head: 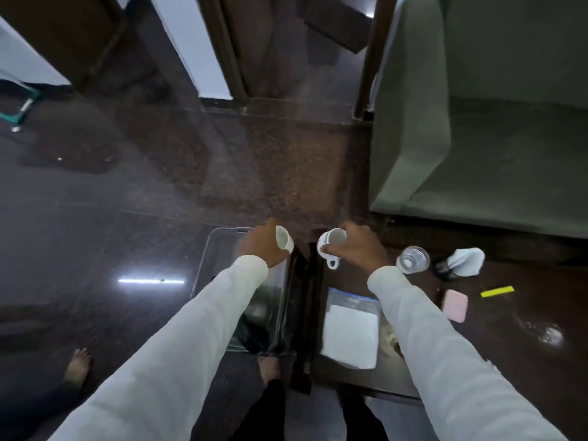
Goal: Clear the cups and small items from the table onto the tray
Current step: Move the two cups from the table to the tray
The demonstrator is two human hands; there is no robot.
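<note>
My left hand (pixel 259 246) grips a white cup (pixel 284 238), tilted on its side, above the far end of a clear plastic tray (pixel 203 259) that sits left of the dark table (pixel 509 361). My right hand (pixel 359 246) holds a second white cup (pixel 332 241) by its rim, handle hanging down, over the table's left edge. On the table stand a clear glass (pixel 413 259), a pink block (pixel 455 305), a yellow strip (pixel 497 291) and a folded white cloth (pixel 466 261). My left arm hides much of the tray.
A zip bag of white powder (pixel 350 332) lies on the table near me. Another clear glass (pixel 549 334) sits at the right. A grey-green sofa (pixel 477 122) stands beyond the table. My bare feet (pixel 78 366) rest on the glossy dark floor.
</note>
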